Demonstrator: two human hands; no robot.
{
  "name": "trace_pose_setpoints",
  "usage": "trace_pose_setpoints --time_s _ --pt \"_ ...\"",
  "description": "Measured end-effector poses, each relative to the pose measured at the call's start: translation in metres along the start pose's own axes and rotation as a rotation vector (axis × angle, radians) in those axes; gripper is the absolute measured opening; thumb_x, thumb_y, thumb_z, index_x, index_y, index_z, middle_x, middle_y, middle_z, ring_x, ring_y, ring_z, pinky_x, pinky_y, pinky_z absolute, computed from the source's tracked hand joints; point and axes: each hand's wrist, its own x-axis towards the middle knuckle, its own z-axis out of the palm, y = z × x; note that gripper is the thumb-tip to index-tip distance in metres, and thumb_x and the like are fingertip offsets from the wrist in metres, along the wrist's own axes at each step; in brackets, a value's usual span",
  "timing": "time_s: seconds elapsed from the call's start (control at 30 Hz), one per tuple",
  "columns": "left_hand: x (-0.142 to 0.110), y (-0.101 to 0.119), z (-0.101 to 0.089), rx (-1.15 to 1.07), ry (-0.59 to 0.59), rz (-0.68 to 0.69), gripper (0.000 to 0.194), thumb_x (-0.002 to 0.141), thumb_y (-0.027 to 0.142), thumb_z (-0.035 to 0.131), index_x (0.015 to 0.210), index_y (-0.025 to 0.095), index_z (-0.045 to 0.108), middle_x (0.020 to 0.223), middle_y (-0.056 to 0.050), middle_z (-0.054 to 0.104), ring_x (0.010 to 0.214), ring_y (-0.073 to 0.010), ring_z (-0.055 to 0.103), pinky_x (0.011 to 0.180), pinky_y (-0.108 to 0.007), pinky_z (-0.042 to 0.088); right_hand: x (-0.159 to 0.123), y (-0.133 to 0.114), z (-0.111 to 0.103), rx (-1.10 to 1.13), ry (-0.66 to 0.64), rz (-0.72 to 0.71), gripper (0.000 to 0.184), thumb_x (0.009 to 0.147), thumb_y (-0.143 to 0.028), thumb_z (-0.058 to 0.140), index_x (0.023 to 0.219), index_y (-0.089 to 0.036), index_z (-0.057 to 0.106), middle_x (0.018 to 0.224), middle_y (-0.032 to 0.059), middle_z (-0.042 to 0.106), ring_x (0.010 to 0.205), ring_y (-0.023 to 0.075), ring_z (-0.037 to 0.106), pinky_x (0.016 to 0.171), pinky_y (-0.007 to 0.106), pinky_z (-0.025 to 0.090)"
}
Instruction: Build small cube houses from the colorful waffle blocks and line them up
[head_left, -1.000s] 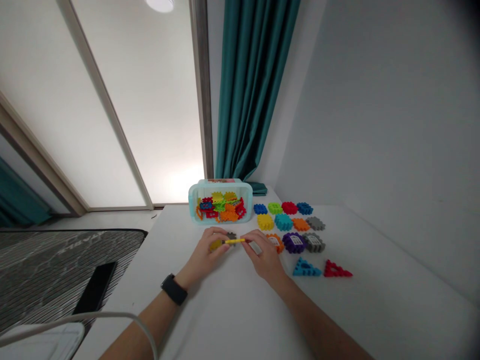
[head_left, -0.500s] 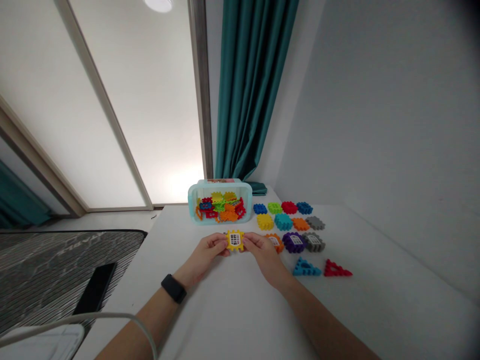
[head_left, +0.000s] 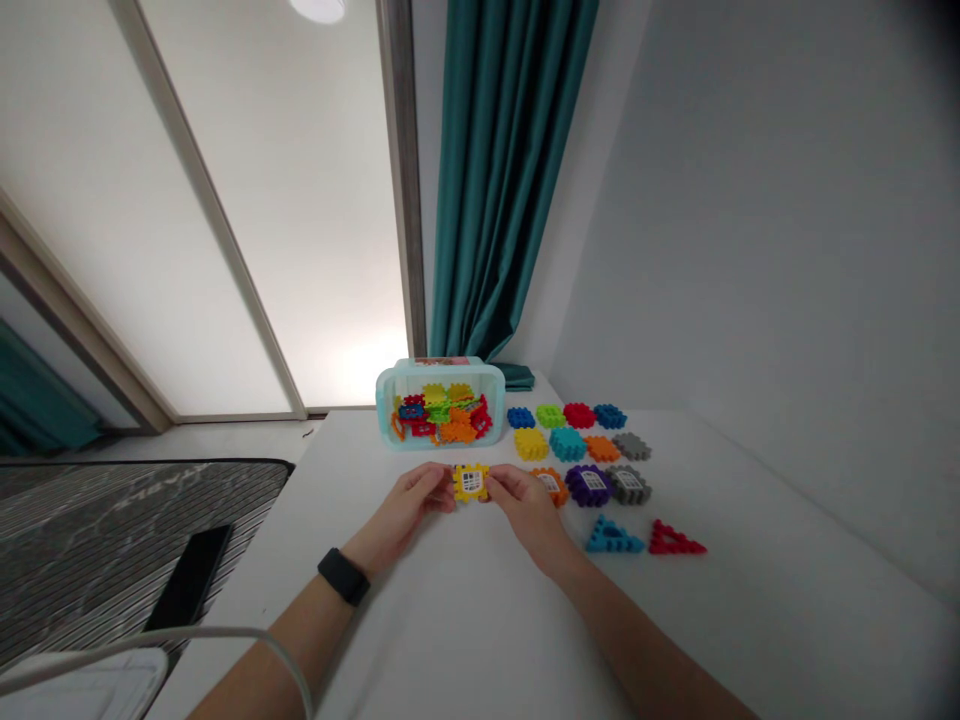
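A yellow toy building block with gear-like notched edges and a white window sticker (head_left: pixel 470 482) stands face-on between my hands, above the white table (head_left: pixel 450 620). My left hand (head_left: pixel 409 497) pinches its left edge, and my right hand (head_left: pixel 526 505) grips its right edge. Just beyond my right hand lies an orange block with a sticker (head_left: pixel 550 487). A black watch (head_left: pixel 343 577) circles my left wrist.
A pale blue bin of mixed blocks (head_left: pixel 390 410) stands at the table's far edge. Rows of coloured blocks, including a purple one (head_left: pixel 589 485), and a blue triangle (head_left: pixel 613 537) and red triangle (head_left: pixel 673 539) lie to the right. A wall borders the right side; a phone (head_left: pixel 187 575) lies left, on a striped mat.
The yellow block has turned from edge-on to face-on between my hands, showing its sticker. Over the last half second, it and my hands have barely moved.
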Motion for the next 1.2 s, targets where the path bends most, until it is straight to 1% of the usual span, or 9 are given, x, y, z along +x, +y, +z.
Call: trace_pose_setpoints --time_s 0.1,0.23,0.4,0.5,0.6,0.77,0.87,1.0,1.2 --pt "-0.002 0.003 0.001 0.106 -0.05 0.007 0.05 0.088 0.062 0.063 0.101 0.015 0.069 0.093 -0.008 0.069 0.075 -0.0149 0.062 0.074 -0.029 0.052 -0.002 0.002 0.0 -0.16 0.028 -0.167 0.03 0.086 -0.05 0.066 0.088 -0.02 0.069 0.085 0.0059 0.071 0.08 0.0214 0.067 0.077 0.036 0.055" --pt "-0.004 0.006 0.003 0.191 -0.13 0.013 0.05 0.084 0.062 0.069 0.101 0.015 0.07 0.09 -0.006 0.067 0.078 -0.0149 0.061 0.077 -0.029 0.051 -0.008 -0.006 0.001 -0.381 0.041 -0.379 0.019 0.093 -0.037 0.059 0.088 -0.022 0.069 0.086 0.006 0.068 0.082 0.0214 0.065 0.075 0.034 0.054" --pt "-0.005 0.007 0.002 0.207 -0.182 0.061 0.047 0.084 0.059 0.071 0.108 0.017 0.07 0.101 -0.008 0.068 0.087 -0.0172 0.062 0.08 -0.031 0.052 -0.011 -0.01 0.0 -0.462 -0.037 -0.508 0.014 0.096 -0.028 0.055 0.095 -0.024 0.069 0.092 0.0069 0.069 0.087 0.0222 0.066 0.079 0.036 0.055" --pt "-0.003 0.005 -0.002 0.259 -0.195 0.13 0.048 0.084 0.058 0.071 0.11 0.017 0.069 0.105 -0.01 0.069 0.091 -0.0196 0.063 0.081 -0.033 0.052 -0.011 -0.006 -0.002 -0.478 -0.054 -0.567 0.014 0.095 -0.022 0.055 0.098 -0.025 0.068 0.097 0.0073 0.069 0.093 0.0223 0.067 0.084 0.037 0.055" --pt "-0.001 0.005 -0.007 0.393 -0.179 0.255 0.048 0.083 0.051 0.075 0.116 0.018 0.066 0.113 -0.011 0.069 0.101 -0.023 0.064 0.089 -0.036 0.052 -0.009 -0.002 -0.005 -0.499 -0.054 -0.6 0.02 0.093 -0.015 0.053 0.103 -0.026 0.068 0.106 0.0079 0.069 0.101 0.0223 0.066 0.09 0.038 0.055" --pt "-0.004 0.007 -0.011 0.833 -0.035 0.618 0.043 0.089 0.038 0.072 0.128 0.024 0.06 0.124 -0.011 0.066 0.116 -0.0267 0.06 0.102 -0.046 0.048 -0.008 0.002 -0.007 -0.577 -0.089 -0.588 0.042 0.087 -0.009 0.054 0.125 -0.027 0.059 0.13 0.0086 0.062 0.124 0.0229 0.058 0.107 0.043 0.048" --pt "-0.006 0.007 -0.011 0.967 -0.031 0.777 0.043 0.092 0.034 0.069 0.132 0.026 0.057 0.125 -0.011 0.067 0.117 -0.0266 0.06 0.102 -0.047 0.048 -0.008 0.004 -0.009 -0.601 -0.133 -0.58 0.049 0.086 -0.012 0.059 0.132 -0.027 0.053 0.136 0.0088 0.059 0.13 0.0234 0.055 0.112 0.045 0.046" --pt "-0.007 0.005 -0.01 1.022 -0.041 0.845 0.042 0.095 0.035 0.066 0.134 0.026 0.055 0.126 -0.011 0.067 0.116 -0.0258 0.061 0.099 -0.045 0.05 -0.009 0.003 -0.009 -0.62 -0.132 -0.592 0.045 0.089 -0.017 0.062 0.132 -0.028 0.054 0.137 0.0088 0.059 0.13 0.0239 0.055 0.112 0.045 0.047" --pt "-0.006 0.0 -0.01 1.036 -0.035 0.841 0.044 0.095 0.039 0.065 0.135 0.025 0.053 0.125 -0.012 0.068 0.113 -0.0259 0.063 0.097 -0.045 0.052 -0.012 -0.002 -0.008 -0.657 -0.133 -0.62 0.042 0.09 -0.018 0.063 0.13 -0.029 0.057 0.139 0.0086 0.059 0.13 0.0241 0.055 0.11 0.045 0.048"
